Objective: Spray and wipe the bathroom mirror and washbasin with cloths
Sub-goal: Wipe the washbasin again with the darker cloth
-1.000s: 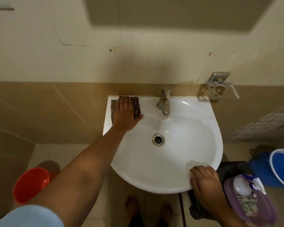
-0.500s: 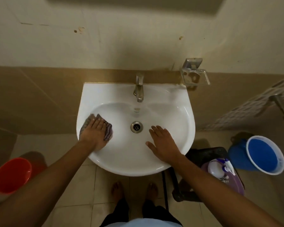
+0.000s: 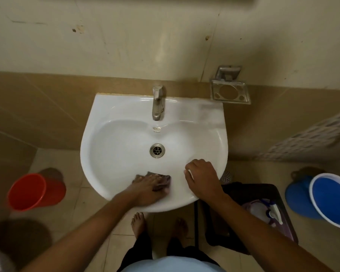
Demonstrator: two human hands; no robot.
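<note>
While the flat left hand point(image 3: 147, 190) presses the cloth point(image 3: 164, 179) in the washbasin point(image 3: 116, 146), the right hand point(image 3: 202, 179) sits clenched, empty; the right side is likely next.

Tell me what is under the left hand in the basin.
A dark checked cloth lies under the left hand, pressed flat against the front inner slope of the washbasin. Only its edges show past the fingers; the hand covers its middle.

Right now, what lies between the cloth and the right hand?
Only a bare strip of basin, in the head view; cloth and right hand do not touch.
</note>
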